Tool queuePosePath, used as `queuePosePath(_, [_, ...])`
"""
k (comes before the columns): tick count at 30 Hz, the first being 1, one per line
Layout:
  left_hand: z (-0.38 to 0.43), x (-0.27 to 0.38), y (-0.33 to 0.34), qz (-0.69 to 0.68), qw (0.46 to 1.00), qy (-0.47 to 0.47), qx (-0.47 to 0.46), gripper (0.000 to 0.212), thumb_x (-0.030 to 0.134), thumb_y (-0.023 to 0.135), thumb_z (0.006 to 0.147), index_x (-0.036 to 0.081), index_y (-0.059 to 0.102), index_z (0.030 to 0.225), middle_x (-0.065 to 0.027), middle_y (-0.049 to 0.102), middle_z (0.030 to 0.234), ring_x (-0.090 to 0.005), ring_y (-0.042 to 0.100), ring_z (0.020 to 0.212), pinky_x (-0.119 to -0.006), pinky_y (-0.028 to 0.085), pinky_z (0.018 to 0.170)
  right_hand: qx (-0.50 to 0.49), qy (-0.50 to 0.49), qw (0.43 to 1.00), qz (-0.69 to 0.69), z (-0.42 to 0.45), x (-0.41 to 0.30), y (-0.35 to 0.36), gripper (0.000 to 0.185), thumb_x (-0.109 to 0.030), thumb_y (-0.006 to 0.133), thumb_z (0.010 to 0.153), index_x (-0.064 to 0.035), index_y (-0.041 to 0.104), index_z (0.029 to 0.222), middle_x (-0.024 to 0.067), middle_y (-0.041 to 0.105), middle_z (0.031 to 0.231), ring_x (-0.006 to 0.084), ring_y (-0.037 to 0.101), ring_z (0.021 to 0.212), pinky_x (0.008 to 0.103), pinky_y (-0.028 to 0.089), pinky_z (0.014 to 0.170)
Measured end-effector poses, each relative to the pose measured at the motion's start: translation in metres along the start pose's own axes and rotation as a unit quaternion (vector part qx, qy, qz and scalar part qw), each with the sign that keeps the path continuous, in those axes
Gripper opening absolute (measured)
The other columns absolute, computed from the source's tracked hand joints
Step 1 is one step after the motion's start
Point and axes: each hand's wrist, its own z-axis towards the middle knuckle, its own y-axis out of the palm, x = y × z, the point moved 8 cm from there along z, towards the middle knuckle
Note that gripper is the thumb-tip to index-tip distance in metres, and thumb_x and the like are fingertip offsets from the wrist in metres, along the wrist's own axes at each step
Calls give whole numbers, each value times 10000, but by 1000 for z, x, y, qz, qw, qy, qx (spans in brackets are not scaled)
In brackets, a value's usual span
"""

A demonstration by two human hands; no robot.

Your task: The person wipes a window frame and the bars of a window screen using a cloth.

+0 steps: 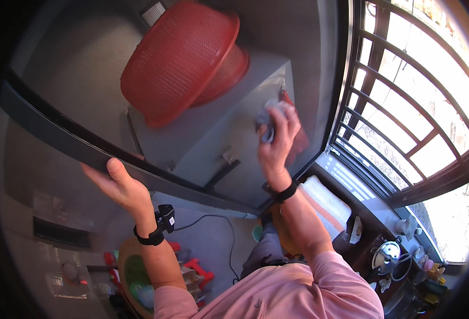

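Observation:
My left hand (125, 191) is at the edge of a dark frame (154, 171), thumb laid over it and fingers partly hidden behind. This frame borders a panel that looks like fine mesh (79, 75). My right hand (278, 139) grips a crumpled grey-blue cloth (265, 119) at the panel's right part; hand and cloth are slightly blurred. Whether the cloth touches the panel, I cannot tell. Two red baskets (182, 60), one partly covering the other, show beyond the panel. Close to my right hand is a long red object (298, 135), partly hidden.
At right stands a barred window (402, 87). Below it are a folded white towel (324, 205), a metal pressure cooker (386, 255) and several small containers. A black cable (218, 217) runs from a device at my left wrist. A round wooden-rimmed container (129, 255) stands lower left.

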Motion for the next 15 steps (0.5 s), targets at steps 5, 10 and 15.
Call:
queuePosePath(5, [-1,-10,1,-39,999,-23,-5,621,385,484,981,-27,309,1413,-170,526,1160,-209,586,830,-307,518,631,-234,-256,936,62,-78,-107,36,488,-62,599,694,-43,614,1181,146,557,1243,326,516,1101,445,423,986])
queuePosePath(10, [0,-8,-6,-12,999,-32,-5,592,359,454,993,-32,305,1411,-171,515,1176,-204,585,851,-295,515,640,-143,-201,968,37,-13,-54,39,592,18,627,691,9,534,1275,213,452,1376,373,399,1324,477,332,1100])
queuePosePath(15, [-1,-2,-5,59,998,23,-10,622,357,448,994,-67,292,1420,-211,459,1312,-277,514,1144,-355,421,965,68,34,996,-37,105,62,-4,601,7,548,844,-70,387,1418,286,228,1503,442,269,1378,429,268,1124])
